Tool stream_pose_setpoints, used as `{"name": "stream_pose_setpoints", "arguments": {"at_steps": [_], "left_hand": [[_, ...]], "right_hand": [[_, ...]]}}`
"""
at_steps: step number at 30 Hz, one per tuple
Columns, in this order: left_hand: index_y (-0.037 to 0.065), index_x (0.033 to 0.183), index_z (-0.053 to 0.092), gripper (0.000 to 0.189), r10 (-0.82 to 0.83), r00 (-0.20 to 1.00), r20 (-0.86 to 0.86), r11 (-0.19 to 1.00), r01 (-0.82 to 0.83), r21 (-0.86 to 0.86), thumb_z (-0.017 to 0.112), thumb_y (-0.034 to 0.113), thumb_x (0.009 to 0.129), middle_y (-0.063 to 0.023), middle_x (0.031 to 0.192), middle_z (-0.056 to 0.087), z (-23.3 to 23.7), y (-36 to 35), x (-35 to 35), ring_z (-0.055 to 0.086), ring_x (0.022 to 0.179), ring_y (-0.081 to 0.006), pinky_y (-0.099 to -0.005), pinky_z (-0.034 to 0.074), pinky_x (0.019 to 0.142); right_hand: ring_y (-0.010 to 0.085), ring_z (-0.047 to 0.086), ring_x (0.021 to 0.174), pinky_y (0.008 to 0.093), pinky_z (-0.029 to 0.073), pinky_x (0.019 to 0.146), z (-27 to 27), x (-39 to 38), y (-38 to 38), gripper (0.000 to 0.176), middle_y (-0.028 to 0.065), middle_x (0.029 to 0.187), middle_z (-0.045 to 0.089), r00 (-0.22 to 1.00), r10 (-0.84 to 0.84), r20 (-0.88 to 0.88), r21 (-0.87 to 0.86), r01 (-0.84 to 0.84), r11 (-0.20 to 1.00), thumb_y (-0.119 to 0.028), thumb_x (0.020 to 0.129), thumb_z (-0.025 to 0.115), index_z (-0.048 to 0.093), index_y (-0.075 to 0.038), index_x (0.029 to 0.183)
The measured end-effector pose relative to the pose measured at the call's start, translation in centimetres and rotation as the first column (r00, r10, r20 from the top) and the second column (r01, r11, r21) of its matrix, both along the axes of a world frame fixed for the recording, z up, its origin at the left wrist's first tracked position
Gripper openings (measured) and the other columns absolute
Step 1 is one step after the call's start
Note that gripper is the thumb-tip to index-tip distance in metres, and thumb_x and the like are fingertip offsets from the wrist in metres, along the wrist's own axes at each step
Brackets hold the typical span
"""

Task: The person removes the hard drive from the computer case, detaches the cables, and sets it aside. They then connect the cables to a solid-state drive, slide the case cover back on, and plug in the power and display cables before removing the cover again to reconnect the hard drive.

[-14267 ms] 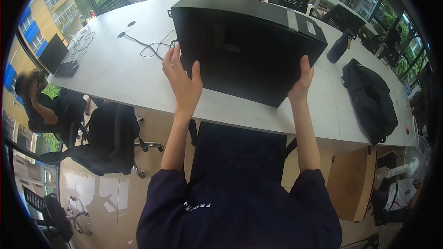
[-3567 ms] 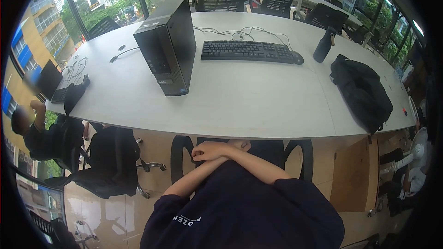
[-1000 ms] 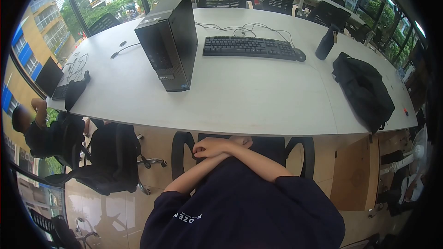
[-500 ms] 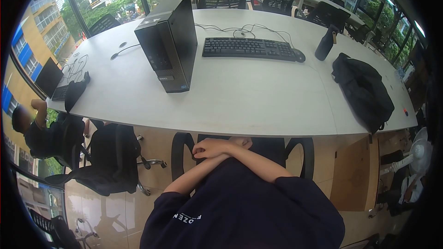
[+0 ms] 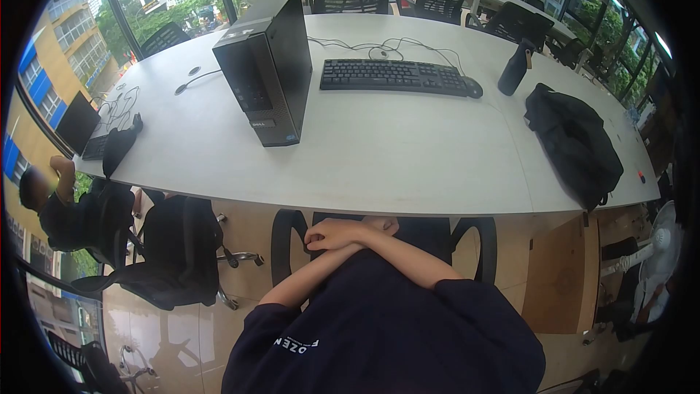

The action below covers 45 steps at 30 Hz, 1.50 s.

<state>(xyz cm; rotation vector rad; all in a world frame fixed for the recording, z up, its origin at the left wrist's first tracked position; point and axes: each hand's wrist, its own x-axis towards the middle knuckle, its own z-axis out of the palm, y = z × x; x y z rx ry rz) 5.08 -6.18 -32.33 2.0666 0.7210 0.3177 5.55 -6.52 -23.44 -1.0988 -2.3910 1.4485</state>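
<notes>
My forearms are crossed at the wrists over my lap, below the front edge of the white table (image 5: 408,168). My right hand (image 5: 329,233) rests on the left side, its fingers curled, with nothing visible in it, near the chair's black armrest (image 5: 286,248). Partly hidden behind the right wrist, my left hand (image 5: 386,225) lies to the right; its fingers look bent and I see nothing in them. Beyond the hands, a black Dell computer tower (image 5: 281,80) stands upright on the table. A black keyboard (image 5: 394,76) and a mouse (image 5: 472,87) lie to its right.
A dark bottle (image 5: 515,69) and a black bag (image 5: 572,142) are on the right of the table. At left are a laptop (image 5: 80,128) and a seated person (image 5: 62,211). An office chair (image 5: 179,248) stands beside me, a wooden cabinet (image 5: 558,277) at right, a fan (image 5: 662,237) beyond it.
</notes>
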Motion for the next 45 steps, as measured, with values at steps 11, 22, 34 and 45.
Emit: {"name": "stream_pose_setpoints", "arguments": {"at_steps": [11,22,34,45], "left_hand": [[0.004,0.09,0.07,0.023,0.009,1.0,0.004,1.0,-0.009,-0.01,0.067,0.027,0.092,-0.0057,0.065,0.063,0.5,-0.2,-0.1,0.056,0.057,-0.0154,-0.0321,0.043,0.055],[0.004,0.091,0.07,0.023,0.007,0.999,0.053,1.0,-0.007,-0.006,0.066,0.027,0.092,-0.0055,0.066,0.064,0.3,-0.1,-0.1,0.057,0.057,-0.0146,-0.0321,0.043,0.054],[0.004,0.09,0.069,0.023,-0.028,1.0,0.011,1.0,0.028,-0.001,0.066,0.027,0.092,-0.0049,0.065,0.062,0.1,0.1,0.0,0.056,0.057,-0.0145,-0.0322,0.043,0.055],[0.004,0.091,0.07,0.024,-0.01,1.0,-0.01,0.999,0.01,-0.046,0.065,0.028,0.093,-0.0053,0.065,0.064,0.6,-0.1,-0.1,0.057,0.057,-0.0154,-0.0332,0.044,0.055]], "right_hand": [[0.0282,0.069,0.1,0.0372,0.052,0.087,-0.2,0.0,0.1,0.045,0.0155,0.11,0.073,1.0,-0.004,-0.001,0.0,0.004,1.0,-0.036,0.095,0.06,0.067,0.0,0.121],[0.0284,0.069,0.099,0.0378,0.053,0.086,0.0,0.0,0.1,0.044,0.0159,0.107,0.074,1.0,0.004,-0.02,0.017,-0.004,1.0,-0.035,0.095,0.061,0.067,0.002,0.119],[0.0285,0.069,0.1,0.0374,0.053,0.088,0.2,0.0,-0.1,0.044,0.0161,0.109,0.073,1.0,-0.007,-0.013,0.007,0.007,1.0,-0.034,0.094,0.061,0.067,0.002,0.12],[0.0285,0.068,0.099,0.0382,0.052,0.087,0.1,0.1,-0.1,0.041,0.0164,0.105,0.072,1.0,0.009,-0.023,0.021,-0.009,1.0,-0.033,0.098,0.059,0.067,0.001,0.119]]}}
